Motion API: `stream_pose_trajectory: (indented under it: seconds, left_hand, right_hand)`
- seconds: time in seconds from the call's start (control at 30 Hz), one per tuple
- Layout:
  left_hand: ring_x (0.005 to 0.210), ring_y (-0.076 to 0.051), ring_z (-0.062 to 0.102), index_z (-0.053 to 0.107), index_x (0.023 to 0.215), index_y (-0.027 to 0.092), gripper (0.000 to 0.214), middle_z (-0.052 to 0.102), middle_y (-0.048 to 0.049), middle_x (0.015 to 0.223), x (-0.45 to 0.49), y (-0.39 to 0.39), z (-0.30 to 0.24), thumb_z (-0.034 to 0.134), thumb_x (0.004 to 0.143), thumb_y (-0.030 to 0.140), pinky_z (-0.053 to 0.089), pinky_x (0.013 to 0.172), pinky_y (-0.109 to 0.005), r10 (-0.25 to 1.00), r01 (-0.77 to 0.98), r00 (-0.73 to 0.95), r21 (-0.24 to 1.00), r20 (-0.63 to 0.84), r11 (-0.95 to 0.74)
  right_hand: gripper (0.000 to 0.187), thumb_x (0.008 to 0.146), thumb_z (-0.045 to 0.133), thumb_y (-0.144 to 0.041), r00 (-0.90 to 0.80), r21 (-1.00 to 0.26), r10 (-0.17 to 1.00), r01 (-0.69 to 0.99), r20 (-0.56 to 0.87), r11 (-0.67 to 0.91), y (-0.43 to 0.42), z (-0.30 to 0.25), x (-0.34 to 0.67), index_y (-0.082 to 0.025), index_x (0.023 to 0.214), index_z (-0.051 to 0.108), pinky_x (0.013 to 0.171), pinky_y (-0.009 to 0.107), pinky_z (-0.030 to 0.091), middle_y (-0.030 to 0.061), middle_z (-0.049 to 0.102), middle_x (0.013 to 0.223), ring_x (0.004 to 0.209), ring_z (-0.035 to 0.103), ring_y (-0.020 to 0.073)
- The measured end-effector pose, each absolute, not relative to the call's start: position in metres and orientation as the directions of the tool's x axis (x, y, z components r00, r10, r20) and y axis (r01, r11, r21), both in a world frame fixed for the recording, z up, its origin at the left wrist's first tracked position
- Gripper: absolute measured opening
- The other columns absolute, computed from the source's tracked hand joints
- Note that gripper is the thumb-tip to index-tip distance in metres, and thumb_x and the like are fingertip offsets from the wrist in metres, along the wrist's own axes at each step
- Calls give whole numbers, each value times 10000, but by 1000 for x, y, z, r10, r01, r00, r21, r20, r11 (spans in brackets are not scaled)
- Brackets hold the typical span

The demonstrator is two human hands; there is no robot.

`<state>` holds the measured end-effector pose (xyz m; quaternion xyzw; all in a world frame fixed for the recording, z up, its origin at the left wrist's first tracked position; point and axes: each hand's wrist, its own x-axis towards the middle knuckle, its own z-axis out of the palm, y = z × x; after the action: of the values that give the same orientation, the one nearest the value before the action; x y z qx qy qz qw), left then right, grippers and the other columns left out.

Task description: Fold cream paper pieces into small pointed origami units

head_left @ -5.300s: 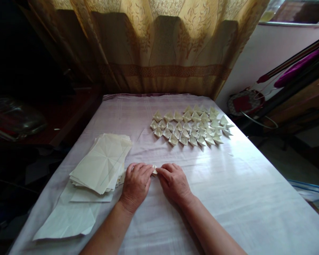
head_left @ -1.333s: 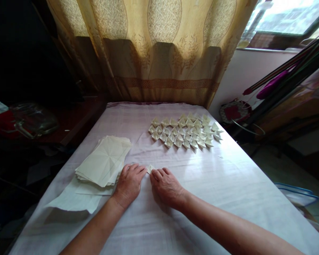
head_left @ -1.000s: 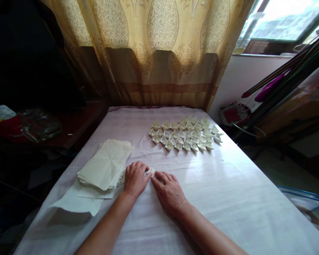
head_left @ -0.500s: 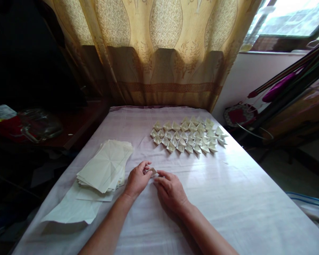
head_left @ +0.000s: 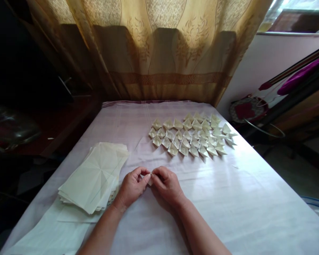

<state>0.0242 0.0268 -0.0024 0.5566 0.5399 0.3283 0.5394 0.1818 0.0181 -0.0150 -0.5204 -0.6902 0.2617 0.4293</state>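
Note:
Between the fingertips of both hands is a small piece of folded paper (head_left: 150, 181), mostly hidden by them. My left hand (head_left: 133, 186) pinches it from the left, thumb against fingers. From the other side my right hand (head_left: 167, 184) pinches it too, the two hands almost touching. Beyond them, to the right, several rows of small pointed folded paper boats (head_left: 187, 136) stand on the white tablecloth (head_left: 215, 205). Left of my left hand lies a stack of creased paper sheets (head_left: 95, 177), with larger sheets under it.
A patterned curtain (head_left: 164, 53) hangs behind the table's far edge. To the left is a dark red surface (head_left: 50, 136) with a clear plastic object (head_left: 12, 127). Beyond the right edge are a round patterned item (head_left: 247, 109) and leaning poles.
My right hand has closed in on the folded paper, and both hands now pinch it. The camera view has tilted downward and come nearer the table.

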Motion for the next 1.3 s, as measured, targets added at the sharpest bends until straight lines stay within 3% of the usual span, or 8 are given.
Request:
stream_pose_trajectory:
  seconds: [0.4,0.8,0.97,1.3]
  left_hand:
    - [397,-78,447,537,811,204,224,471,86,483,21,25,-1,558,822,427,366,411,-168,957,253,201,955,-208,154]
    - [424,-97,476,598,829,200,184,521,58,493,21,25,1,538,829,374,377,438,-185,962,367,225,928,-156,65]
    - [449,-98,462,600,788,203,171,475,65,482,22,23,0,545,815,363,356,448,-179,964,359,224,932,-144,56]
    - [503,-107,480,608,775,197,215,497,49,527,22,24,-2,533,833,390,376,494,-189,962,353,245,935,-120,26]
  right_hand:
    - [151,850,550,-211,-132,-845,959,454,252,284,14,-6,180,-199,757,668,614,214,420,2,652,672,621,580,117]
    - [156,800,544,-202,21,-875,958,412,287,253,14,-5,177,-194,653,595,533,198,381,-24,574,579,523,502,91]
    - [152,816,559,-216,-25,-886,973,409,228,218,14,-7,179,-192,679,623,561,206,404,-16,595,613,563,532,102]
    - [150,824,575,-246,-27,-892,966,378,258,249,15,-10,180,-190,704,646,562,197,428,-9,635,635,568,568,104]
